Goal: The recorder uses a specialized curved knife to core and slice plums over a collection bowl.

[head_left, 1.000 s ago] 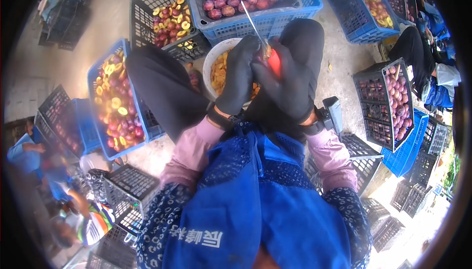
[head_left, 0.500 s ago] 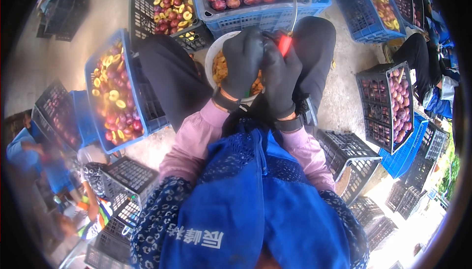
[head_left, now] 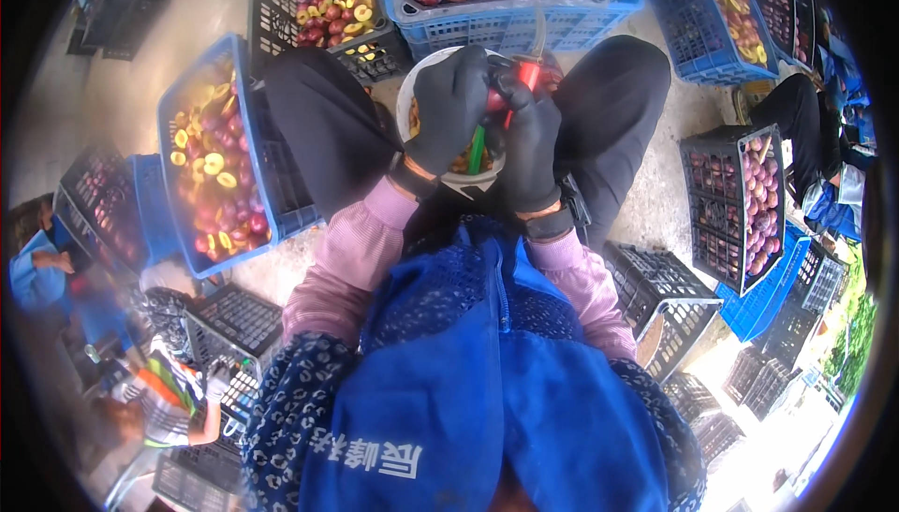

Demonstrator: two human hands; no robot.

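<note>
Both my hands wear dark gloves and are close together over a white bucket (head_left: 406, 111) between my knees. My left hand (head_left: 448, 109) is closed around a red plum (head_left: 496, 100), mostly hidden by the fingers. In my closed right hand (head_left: 532, 152) is a red-handled knife (head_left: 529, 75), its thin blade pointing up and away from me. The knife is beside the plum; whether its edge touches the fruit I cannot tell. A green stick-like thing (head_left: 478, 149) stands in the bucket below the hands. Brownish-yellow pieces in the bucket are partly covered by my hands.
A blue crate (head_left: 496, 18) of whole plums stands just ahead. Halved plums fill a black crate (head_left: 272, 30) at far left and a blue crate (head_left: 262, 184) on my left. Right are another blue crate (head_left: 693, 49) and a black crate (head_left: 716, 203). People sit on both sides.
My hands have shifted slightly left. The knife handle has turned more upright, and the plum and the green thing now show between the hands.
</note>
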